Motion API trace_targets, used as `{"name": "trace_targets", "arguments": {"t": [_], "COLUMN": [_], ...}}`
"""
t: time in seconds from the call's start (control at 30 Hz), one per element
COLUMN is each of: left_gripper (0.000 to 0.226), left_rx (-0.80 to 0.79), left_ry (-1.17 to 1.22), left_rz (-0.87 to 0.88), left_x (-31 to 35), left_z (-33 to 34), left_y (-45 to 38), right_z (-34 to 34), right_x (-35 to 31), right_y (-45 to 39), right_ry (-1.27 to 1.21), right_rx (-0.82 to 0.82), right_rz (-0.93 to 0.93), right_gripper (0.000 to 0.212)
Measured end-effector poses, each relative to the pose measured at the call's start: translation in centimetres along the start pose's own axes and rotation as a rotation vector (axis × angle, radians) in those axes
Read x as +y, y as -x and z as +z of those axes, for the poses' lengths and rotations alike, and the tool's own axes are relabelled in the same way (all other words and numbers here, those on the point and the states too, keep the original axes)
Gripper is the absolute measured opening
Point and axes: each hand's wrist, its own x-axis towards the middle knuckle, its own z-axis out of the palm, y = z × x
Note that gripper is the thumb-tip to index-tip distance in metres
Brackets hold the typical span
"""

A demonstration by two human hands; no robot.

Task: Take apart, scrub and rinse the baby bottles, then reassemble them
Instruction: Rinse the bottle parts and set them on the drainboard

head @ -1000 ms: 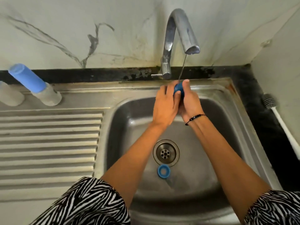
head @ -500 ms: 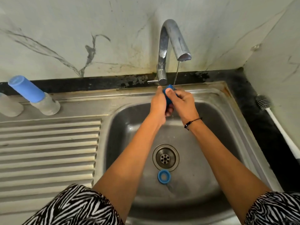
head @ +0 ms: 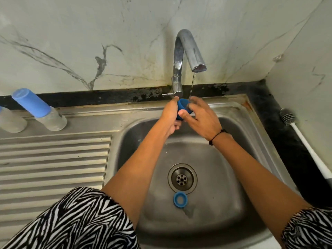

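While water runs, these are the parts on view.
Blue cap (head: pixel 182 107): a small dark blue cup-shaped piece, open end up toward the spout, held under a thin stream over the back edge of the sink (head: pixel 255 133).
Left hand (head: pixel 169 115): its grip is closed round the cap's left side, fingers curled beneath it.
Right hand (head: pixel 201 117): thumb pressed on the cap's front, fingers spread loosely and blurred behind it; a dark cord sits at the wrist.
Tap (head: pixel 186 51): curved metal spout directly above the cap.
Blue ring (head: pixel 180 199): lies flat on the basin floor just in front of the drain (head: pixel 182 177), well apart from both hands.
Bottle (head: pixel 40 109): clear body with a blue cover, lying on the drainboard's back edge to the left.
Brush (head: pixel 303 142): white handle, dark bristles, along the sink's right edge.
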Motion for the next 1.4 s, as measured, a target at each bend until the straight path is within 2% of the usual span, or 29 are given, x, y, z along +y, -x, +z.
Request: {"name": "trace_targets", "arguments": {"t": [0.07,0.13,0.2,0.27,0.3,0.37,0.43,0.47,0.53,0.63,0.7,0.77,0.83,0.93,1.03,1.13,1.17,1.23,1.27,1.33,1.4], "left_gripper": [0.031,0.028,0.029,0.031,0.032,0.031,0.029,0.03,0.033,0.033,0.03,0.027,0.022,0.025,0.021,0.024,0.023,0.022,0.022,0.025,0.024], "left_rx": [0.009,0.02,0.018,0.028,0.025,-0.006,-0.03,-0.042,-0.057,-0.046,-0.094,-0.153,-0.177,-0.177,-0.148,-0.071,-0.064,-0.08,-0.082,-0.094,-0.127], "left_ry": [-0.02,-0.007,-0.016,-0.026,-0.022,-0.023,-0.046,-0.065,-0.083,0.022,0.238,0.44,0.553,0.573,0.508,0.404,0.368,0.315,0.3,0.289,0.287], "left_rz": [0.026,0.085,0.11,0.062,0.05,0.058,0.08,0.085,0.093,0.082,0.089,0.1,0.091,0.033,-0.021,-0.052,-0.065,-0.075,-0.087,-0.104,-0.107], "left_x": [-0.1,-0.1,-0.3,-0.6,-0.8,-0.8,-0.3,0.0,0.0,-0.6,-0.8,-1.2,-2.1,-3.3,-4.0,-4.4,-4.6,-4.4,-4.3,-4.4,-4.0], "left_z": [0.5,0.5,0.0,-0.5,-0.6,-0.4,-0.2,-0.3,-0.6,-0.6,-0.2,0.1,0.2,-0.5,-1.0,-1.0,-1.0,-1.0,-1.0,-1.0,-0.8], "left_y": [-0.2,-0.6,-0.7,-0.3,-0.4,-0.7,-0.9,-0.8,-0.8,-1.1,-1.0,-0.8,-0.5,-0.3,-0.4,-0.3,-0.2,0.0,0.1,-0.1,-0.2], "right_z": [-0.4,0.0,0.5,0.1,0.0,0.1,0.6,0.6,0.4,-0.2,0.1,0.6,0.2,-1.2,-1.7,-0.9,-0.7,-0.8,-1.0,-1.3,-1.5], "right_x": [-1.0,-2.1,-1.7,-0.7,-0.3,-0.5,-0.9,-0.9,-0.4,-0.7,-1.4,-1.7,-1.5,-1.9,-2.7,-2.6,-2.5,-2.5,-2.7,-2.8,-2.7], "right_y": [-0.2,0.3,0.7,0.1,-0.1,-0.1,0.6,0.7,0.6,0.0,0.3,0.7,0.7,0.8,0.8,0.8,0.9,0.7,0.7,0.6,0.5], "right_ry": [-0.072,-0.22,-0.179,-0.081,-0.101,-0.221,-0.311,-0.31,-0.232,-0.277,-0.324,-0.285,-0.213,-0.147,-0.083,0.027,0.026,-0.03,-0.024,0.043,0.048], "right_rx": [-0.018,-0.006,0.005,0.007,0.005,-0.018,-0.004,0.016,0.05,-0.005,0.014,0.146,0.226,0.206,0.293,0.089,0.102,0.253,0.273,0.202,0.273], "right_rz": [0.057,-0.005,-0.087,-0.05,-0.002,0.034,-0.029,-0.052,-0.041,0.023,0.007,-0.01,-0.014,-0.037,-0.055,-0.023,-0.021,-0.028,-0.023,-0.011,-0.068], "right_gripper": [0.057,0.078,0.097,0.106,0.104,0.084,0.064,0.069,0.091,0.093,0.068,0.036,0.021,0.03,0.035,0.033,0.033,0.032,0.031,0.03,0.027]}}
